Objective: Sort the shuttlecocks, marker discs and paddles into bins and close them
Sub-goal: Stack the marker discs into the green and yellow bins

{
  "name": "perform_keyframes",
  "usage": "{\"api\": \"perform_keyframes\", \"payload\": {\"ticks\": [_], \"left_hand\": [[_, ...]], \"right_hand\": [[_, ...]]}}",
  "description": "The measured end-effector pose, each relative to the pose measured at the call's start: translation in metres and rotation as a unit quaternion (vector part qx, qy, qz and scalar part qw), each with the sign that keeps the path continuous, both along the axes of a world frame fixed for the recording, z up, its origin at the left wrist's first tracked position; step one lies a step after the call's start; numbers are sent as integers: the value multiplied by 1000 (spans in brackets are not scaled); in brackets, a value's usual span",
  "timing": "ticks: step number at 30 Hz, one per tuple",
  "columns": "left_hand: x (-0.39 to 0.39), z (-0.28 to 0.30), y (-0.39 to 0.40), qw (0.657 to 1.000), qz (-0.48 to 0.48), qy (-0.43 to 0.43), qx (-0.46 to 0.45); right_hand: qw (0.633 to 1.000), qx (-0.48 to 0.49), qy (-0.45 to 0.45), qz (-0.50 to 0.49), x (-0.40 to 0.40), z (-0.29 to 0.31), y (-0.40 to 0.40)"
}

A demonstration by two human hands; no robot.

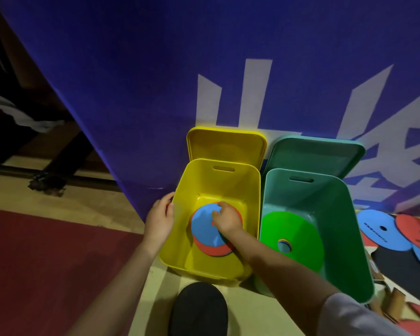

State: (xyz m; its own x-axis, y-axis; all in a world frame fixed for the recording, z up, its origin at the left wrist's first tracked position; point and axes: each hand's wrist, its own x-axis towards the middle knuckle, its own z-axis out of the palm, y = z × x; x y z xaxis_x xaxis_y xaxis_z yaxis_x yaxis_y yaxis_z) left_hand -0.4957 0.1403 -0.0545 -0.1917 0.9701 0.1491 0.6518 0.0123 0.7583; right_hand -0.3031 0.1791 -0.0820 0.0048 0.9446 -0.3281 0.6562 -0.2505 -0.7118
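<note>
Dim room, pale wood floor (pixel 87 207) with a dark red mat (pixel 46 258) at left, a blue banner (pixel 136 81) with white lettering behind. Two open bins side by side, lids propped against the banner: yellow bin (pixel 250 190) and green bin (pixel 335 214). Left hand (pixel 159 220) grips the yellow bin's left rim, fingers curled over it. Right hand (pixel 227 219) reaches inside, fingers bent onto a blue marker disc (pixel 204 229) lying over a red disc (pixel 212 249). One bright green disc (pixel 294 229) leans inside the green bin. Loose discs (pixel 383 229), blue and red, on the floor at right; count unclear.
</note>
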Motion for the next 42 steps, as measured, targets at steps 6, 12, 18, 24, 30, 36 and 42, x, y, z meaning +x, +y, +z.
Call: {"api": "perform_keyframes", "payload": {"ticks": [6,12,18,24,30,36,42], "left_hand": [[38,29,-15,983,-24,146,111],[175,63,-26,974,-214,-8,75],[334,84,-45,928,-361,-82,41],[462,77,-39,909,-402,-87,-69],[543,39,-11,924,-322,-31,-203],[573,-16,22,898,-286,53,-330],[597,-48,50,908,-172,-30,-381]], "right_hand": [[958,104,269,-6,55,79,-58],[917,180,306,-184,180,98,-122],[858,186,259,-404,318,66,-190],[833,132,193,-502,432,30,-224],[843,48,111,-524,518,-10,-223],[871,29,57,-486,573,-25,-194],[861,-70,138,-484,611,-46,-148]]}}
